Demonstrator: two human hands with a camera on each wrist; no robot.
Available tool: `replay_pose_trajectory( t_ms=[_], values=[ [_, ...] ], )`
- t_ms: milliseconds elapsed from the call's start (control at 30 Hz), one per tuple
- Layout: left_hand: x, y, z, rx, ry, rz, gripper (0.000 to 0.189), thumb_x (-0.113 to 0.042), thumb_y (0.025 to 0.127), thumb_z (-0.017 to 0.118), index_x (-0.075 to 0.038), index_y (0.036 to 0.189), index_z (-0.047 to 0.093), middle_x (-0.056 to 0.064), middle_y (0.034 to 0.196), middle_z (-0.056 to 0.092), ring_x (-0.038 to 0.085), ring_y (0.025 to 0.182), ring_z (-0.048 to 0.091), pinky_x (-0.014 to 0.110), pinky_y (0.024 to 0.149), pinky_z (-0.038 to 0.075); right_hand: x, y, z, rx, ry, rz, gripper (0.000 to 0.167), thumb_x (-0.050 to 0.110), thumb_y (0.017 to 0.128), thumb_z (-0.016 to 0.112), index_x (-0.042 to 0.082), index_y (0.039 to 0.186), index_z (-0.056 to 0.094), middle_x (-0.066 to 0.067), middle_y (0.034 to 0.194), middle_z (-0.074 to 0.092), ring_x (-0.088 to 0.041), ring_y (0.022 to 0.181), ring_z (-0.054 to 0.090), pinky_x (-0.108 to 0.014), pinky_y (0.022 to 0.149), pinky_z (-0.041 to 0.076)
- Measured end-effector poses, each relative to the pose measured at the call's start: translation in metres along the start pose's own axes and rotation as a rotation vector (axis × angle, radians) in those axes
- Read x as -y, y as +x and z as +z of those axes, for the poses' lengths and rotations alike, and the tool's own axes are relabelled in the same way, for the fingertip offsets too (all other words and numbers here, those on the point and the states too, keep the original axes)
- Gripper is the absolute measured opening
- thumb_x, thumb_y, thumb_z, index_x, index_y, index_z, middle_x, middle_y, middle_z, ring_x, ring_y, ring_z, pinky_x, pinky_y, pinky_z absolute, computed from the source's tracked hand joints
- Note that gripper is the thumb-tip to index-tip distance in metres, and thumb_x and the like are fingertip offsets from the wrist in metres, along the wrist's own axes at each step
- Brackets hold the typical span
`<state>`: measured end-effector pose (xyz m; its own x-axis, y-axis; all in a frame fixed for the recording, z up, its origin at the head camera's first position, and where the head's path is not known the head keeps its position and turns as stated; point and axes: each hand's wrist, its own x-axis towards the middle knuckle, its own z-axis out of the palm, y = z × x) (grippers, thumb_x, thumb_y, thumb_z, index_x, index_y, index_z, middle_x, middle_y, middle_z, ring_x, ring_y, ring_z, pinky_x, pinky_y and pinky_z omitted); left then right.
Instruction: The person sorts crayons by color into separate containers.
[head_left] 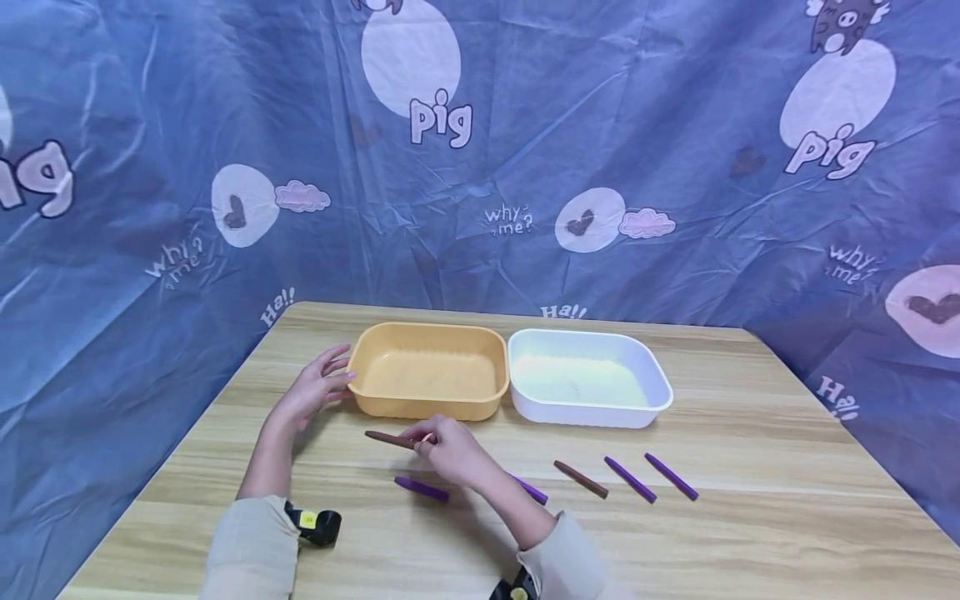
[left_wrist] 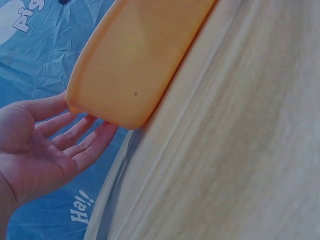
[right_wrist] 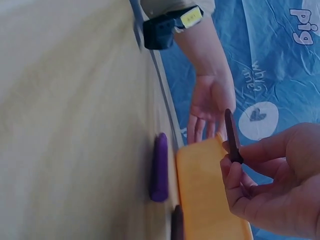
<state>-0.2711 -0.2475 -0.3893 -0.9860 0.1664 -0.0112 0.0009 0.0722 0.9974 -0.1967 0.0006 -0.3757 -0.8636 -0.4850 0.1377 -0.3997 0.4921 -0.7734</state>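
Observation:
My right hand pinches a brown crayon between thumb and fingertips, in front of the orange bin. In the right wrist view the crayon sticks out past the fingers, overlapping the bin's rim. My left hand touches the bin's left end; in the left wrist view its fingers are spread and nearly straight against the end wall. On the table below the right hand lies a purple crayon. Another purple crayon is partly hidden by the right forearm.
A white bin stands right beside the orange one. Before it on the wooden table lie a brown crayon and two purple crayons, spaced apart. A blue printed cloth hangs behind the table.

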Motion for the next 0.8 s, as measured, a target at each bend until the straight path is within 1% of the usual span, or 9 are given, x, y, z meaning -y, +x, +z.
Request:
replay_pose_trajectory(
  t_ms=[67,133,200,300,367,500,600,700,800],
  values=[
    [0.000,-0.001,0.001,-0.002,0.002,-0.003,0.064,0.000,0.093,0.047,0.002,0.145,0.009,0.031,0.142,0.019,0.044,0.120,0.036,0.036,0.089,0.045,-0.001,0.001,-0.004,0.010,0.025,0.004,0.022,-0.005,0.080,0.056,0.002,0.094,0.071,0.001,0.078,0.053,-0.008,0.065,0.045,-0.022,0.056,0.038],
    [0.001,-0.001,0.001,-0.005,0.004,-0.005,0.064,0.000,0.093,0.047,0.002,0.145,0.009,0.031,0.142,0.019,0.044,0.120,0.037,0.036,0.088,0.045,-0.003,0.001,-0.009,0.030,0.064,0.016,0.023,-0.006,0.080,0.054,0.000,0.096,0.069,-0.002,0.074,0.054,-0.008,0.061,0.044,-0.020,0.052,0.037],
    [0.002,-0.002,0.002,-0.008,0.003,-0.006,0.064,0.000,0.093,0.047,0.002,0.145,0.010,0.031,0.142,0.020,0.044,0.119,0.038,0.036,0.088,0.045,-0.003,0.002,-0.014,0.051,0.089,0.022,0.025,-0.006,0.080,0.052,-0.001,0.099,0.068,-0.005,0.074,0.056,-0.007,0.060,0.044,-0.020,0.052,0.037],
    [0.002,-0.003,0.003,-0.013,0.004,-0.008,0.064,0.000,0.093,0.048,0.002,0.145,0.010,0.031,0.142,0.020,0.044,0.119,0.038,0.036,0.088,0.045,-0.004,0.004,-0.022,0.064,0.105,0.016,0.029,-0.006,0.080,0.050,-0.002,0.103,0.067,-0.008,0.080,0.059,-0.007,0.063,0.046,-0.020,0.056,0.039],
    [0.002,-0.005,0.003,-0.016,0.004,-0.011,0.064,0.000,0.093,0.048,0.001,0.145,0.010,0.031,0.142,0.019,0.044,0.119,0.037,0.036,0.088,0.045,-0.003,0.006,-0.028,0.062,0.107,0.017,0.030,-0.006,0.081,0.050,-0.001,0.105,0.066,-0.007,0.085,0.058,-0.008,0.065,0.046,-0.020,0.057,0.039],
    [0.001,-0.007,0.005,-0.021,0.003,-0.016,0.064,0.001,0.093,0.047,0.001,0.145,0.010,0.031,0.143,0.019,0.044,0.120,0.036,0.039,0.090,0.043,-0.003,0.011,-0.039,0.047,0.099,0.032,0.027,-0.005,0.082,0.051,0.000,0.103,0.067,-0.004,0.082,0.056,-0.010,0.065,0.045,-0.020,0.055,0.036],
    [0.000,-0.009,0.006,-0.025,0.004,-0.016,0.063,0.000,0.093,0.047,0.001,0.145,0.011,0.030,0.143,0.018,0.043,0.120,0.037,0.042,0.092,0.041,-0.003,0.015,-0.047,0.033,0.089,0.045,0.027,-0.006,0.081,0.051,0.001,0.102,0.067,-0.005,0.081,0.057,-0.011,0.066,0.046,-0.020,0.054,0.036],
    [-0.001,-0.011,0.008,-0.021,0.008,-0.008,0.063,0.000,0.093,0.047,0.003,0.144,0.012,0.030,0.143,0.019,0.038,0.118,0.042,0.043,0.093,0.040,-0.005,0.020,-0.053,0.018,0.102,0.063,0.029,-0.008,0.080,0.050,0.000,0.102,0.067,-0.008,0.083,0.058,-0.011,0.064,0.048,-0.020,0.051,0.036],
    [-0.001,-0.013,0.009,-0.014,0.012,0.004,0.062,0.000,0.093,0.047,0.004,0.144,0.013,0.030,0.143,0.020,0.029,0.112,0.048,0.042,0.092,0.041,-0.007,0.024,-0.059,-0.002,0.126,0.083,0.029,-0.010,0.080,0.050,-0.002,0.102,0.067,-0.008,0.082,0.057,-0.011,0.062,0.047,-0.019,0.050,0.035]
  ],
)
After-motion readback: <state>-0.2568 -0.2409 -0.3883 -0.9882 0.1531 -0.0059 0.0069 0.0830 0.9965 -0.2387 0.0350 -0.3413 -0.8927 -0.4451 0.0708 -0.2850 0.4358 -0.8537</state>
